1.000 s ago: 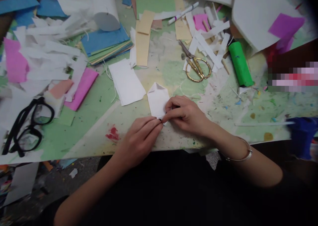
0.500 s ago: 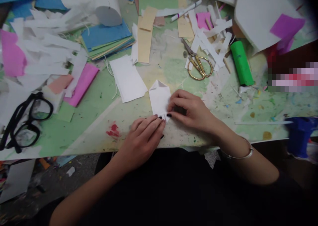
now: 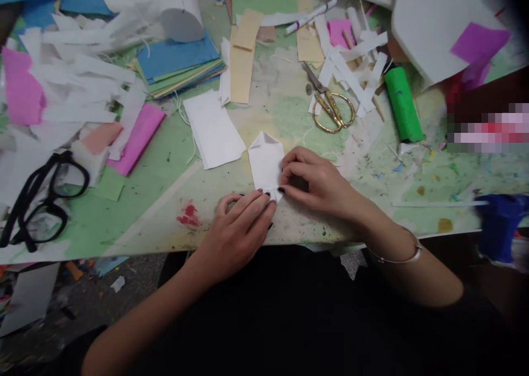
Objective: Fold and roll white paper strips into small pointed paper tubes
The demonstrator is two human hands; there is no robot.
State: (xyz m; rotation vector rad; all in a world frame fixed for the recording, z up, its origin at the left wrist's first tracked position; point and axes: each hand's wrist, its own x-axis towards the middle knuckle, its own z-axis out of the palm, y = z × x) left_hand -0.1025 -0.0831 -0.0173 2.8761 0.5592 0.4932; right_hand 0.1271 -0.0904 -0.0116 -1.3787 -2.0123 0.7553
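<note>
A small sheet of white paper [image 3: 265,164] with folded corners at its far end lies on the table in front of me. My left hand [image 3: 246,221] has its fingers bent together over the paper's near edge, pressing on a small fold there, with the thumb tucked below. At the paper's right edge, my right hand [image 3: 308,180] pinches the side near the lower corner between curled fingers and thumb. To the left of it rests a stack of white paper sheets [image 3: 214,129].
Gold-handled scissors [image 3: 329,105] lie beyond my right hand, near a green roll [image 3: 403,105] and paper strips [image 3: 345,75]. Black glasses [image 3: 45,205] sit at left by paper scraps [image 3: 78,89]. A blue tool [image 3: 502,224] is at the right edge. Coloured sheets [image 3: 177,62] are stacked behind.
Both hands stay at the folded paper with almost no movement. The whole view has shifted very slightly.
</note>
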